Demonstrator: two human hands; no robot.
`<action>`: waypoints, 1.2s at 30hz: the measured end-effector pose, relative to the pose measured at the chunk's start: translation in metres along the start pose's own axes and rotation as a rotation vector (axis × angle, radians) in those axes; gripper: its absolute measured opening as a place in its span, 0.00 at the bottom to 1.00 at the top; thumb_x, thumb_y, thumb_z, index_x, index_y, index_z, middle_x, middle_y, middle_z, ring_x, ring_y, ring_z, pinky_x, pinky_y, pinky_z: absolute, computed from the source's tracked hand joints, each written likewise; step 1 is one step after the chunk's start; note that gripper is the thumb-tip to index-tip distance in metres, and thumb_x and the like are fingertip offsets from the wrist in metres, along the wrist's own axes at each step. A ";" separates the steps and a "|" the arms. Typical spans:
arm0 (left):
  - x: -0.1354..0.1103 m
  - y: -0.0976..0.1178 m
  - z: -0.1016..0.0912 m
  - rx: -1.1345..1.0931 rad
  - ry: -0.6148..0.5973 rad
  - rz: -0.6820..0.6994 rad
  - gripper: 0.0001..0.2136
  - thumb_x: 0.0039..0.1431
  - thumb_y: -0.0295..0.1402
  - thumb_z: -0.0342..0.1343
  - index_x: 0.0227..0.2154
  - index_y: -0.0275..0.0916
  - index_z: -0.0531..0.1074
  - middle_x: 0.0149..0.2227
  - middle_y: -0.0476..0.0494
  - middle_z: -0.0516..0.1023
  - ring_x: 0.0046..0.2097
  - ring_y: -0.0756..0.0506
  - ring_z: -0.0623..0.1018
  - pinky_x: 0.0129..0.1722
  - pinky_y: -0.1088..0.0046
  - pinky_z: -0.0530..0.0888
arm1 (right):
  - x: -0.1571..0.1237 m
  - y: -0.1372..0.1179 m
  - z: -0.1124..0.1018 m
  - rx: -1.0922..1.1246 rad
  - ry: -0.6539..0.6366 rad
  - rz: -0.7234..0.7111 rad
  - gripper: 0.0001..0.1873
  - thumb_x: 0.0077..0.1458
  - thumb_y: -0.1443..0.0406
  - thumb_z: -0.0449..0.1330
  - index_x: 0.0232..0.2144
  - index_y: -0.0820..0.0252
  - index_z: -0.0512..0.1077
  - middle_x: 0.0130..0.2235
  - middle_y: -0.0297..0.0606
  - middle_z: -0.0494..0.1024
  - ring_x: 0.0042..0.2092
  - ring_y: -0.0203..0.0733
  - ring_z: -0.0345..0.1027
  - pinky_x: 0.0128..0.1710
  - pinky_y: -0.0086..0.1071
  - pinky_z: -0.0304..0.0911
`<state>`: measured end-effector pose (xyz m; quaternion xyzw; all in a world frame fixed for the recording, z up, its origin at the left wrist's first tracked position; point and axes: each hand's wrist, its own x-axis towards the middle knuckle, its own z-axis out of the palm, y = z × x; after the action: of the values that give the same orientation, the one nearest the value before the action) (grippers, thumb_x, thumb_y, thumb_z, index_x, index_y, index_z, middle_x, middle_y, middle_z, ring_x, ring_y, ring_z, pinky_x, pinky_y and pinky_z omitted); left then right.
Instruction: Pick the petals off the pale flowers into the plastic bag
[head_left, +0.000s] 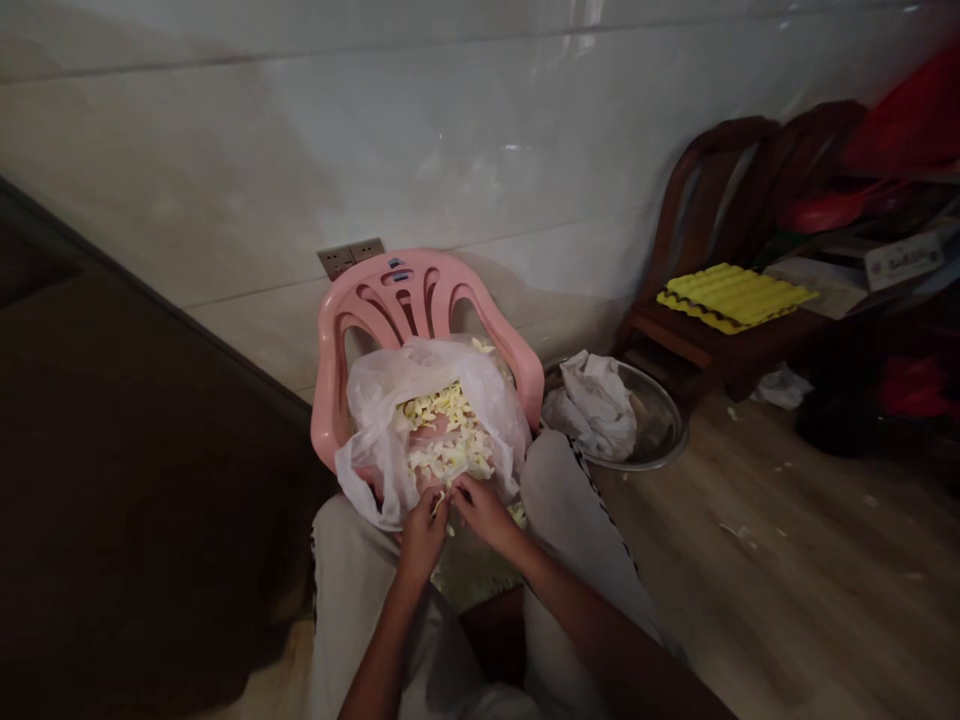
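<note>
Pale yellow shreds [442, 440], possibly a chopped vegetable though the dim light makes that hard to say, lie heaped inside the mouth of a thin white plastic bag [367, 470]. The bag rests against the seat of a pink plastic chair [405, 290]. The heap's long axis runs from the chair back down toward the person's lap, and its near end lies just ahead of the fingertips. Both hands are close together at the bag's near lip. The left hand [424, 535] sits directly below the heap and seems slightly nearer, its fingers [435, 510] curled and bunched. The right hand [486, 512] comes in from the side, its fingers [463, 495] pressed together and angled toward the left hand. One loose shred [439, 502] shows between them, but I cannot tell whether it is pinched. A few more shreds sit past the bag's edge by the right knee [559, 500]. Beyond that knee, a steel basin [660, 420] holds a crumpled white cloth [594, 405] on the wood-look floor [787, 540].
</note>
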<state>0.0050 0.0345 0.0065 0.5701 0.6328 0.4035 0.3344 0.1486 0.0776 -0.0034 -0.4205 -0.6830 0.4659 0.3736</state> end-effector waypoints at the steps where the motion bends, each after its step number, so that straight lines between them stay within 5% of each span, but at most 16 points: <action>1: 0.000 0.000 0.000 -0.002 -0.005 0.006 0.15 0.62 0.46 0.51 0.39 0.41 0.75 0.31 0.47 0.80 0.32 0.45 0.79 0.33 0.72 0.73 | 0.000 -0.001 -0.001 -0.023 0.004 -0.013 0.09 0.63 0.66 0.53 0.29 0.57 0.66 0.20 0.25 0.65 0.21 0.33 0.63 0.25 0.26 0.53; 12: 0.002 -0.002 0.000 -0.003 0.002 -0.009 0.15 0.60 0.44 0.51 0.37 0.39 0.74 0.31 0.47 0.80 0.30 0.46 0.78 0.30 0.74 0.73 | -0.002 -0.005 -0.001 -0.058 0.030 -0.047 0.08 0.61 0.66 0.52 0.28 0.57 0.63 0.21 0.26 0.63 0.25 0.35 0.61 0.27 0.27 0.52; 19: 0.002 -0.002 0.002 0.068 0.090 -0.047 0.16 0.58 0.45 0.50 0.37 0.39 0.75 0.33 0.43 0.81 0.31 0.44 0.79 0.34 0.71 0.73 | 0.001 -0.001 0.004 0.008 0.080 0.049 0.06 0.51 0.68 0.56 0.26 0.56 0.61 0.22 0.25 0.62 0.24 0.34 0.59 0.25 0.26 0.54; 28: 0.002 -0.001 0.002 0.102 0.094 -0.077 0.16 0.60 0.44 0.49 0.37 0.38 0.75 0.27 0.47 0.78 0.29 0.45 0.78 0.30 0.73 0.69 | 0.002 -0.003 0.010 0.227 0.005 0.158 0.06 0.49 0.68 0.55 0.24 0.56 0.60 0.22 0.24 0.61 0.19 0.31 0.58 0.19 0.25 0.55; 36: 0.000 -0.003 0.004 0.147 0.108 -0.075 0.19 0.61 0.42 0.48 0.45 0.36 0.76 0.30 0.45 0.80 0.32 0.45 0.79 0.33 0.73 0.69 | 0.004 0.000 0.010 0.279 -0.046 0.154 0.06 0.49 0.69 0.55 0.24 0.56 0.60 0.21 0.23 0.60 0.19 0.31 0.58 0.18 0.25 0.56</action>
<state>0.0077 0.0350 0.0021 0.5463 0.6986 0.3735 0.2719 0.1383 0.0782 -0.0057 -0.4048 -0.5858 0.5930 0.3760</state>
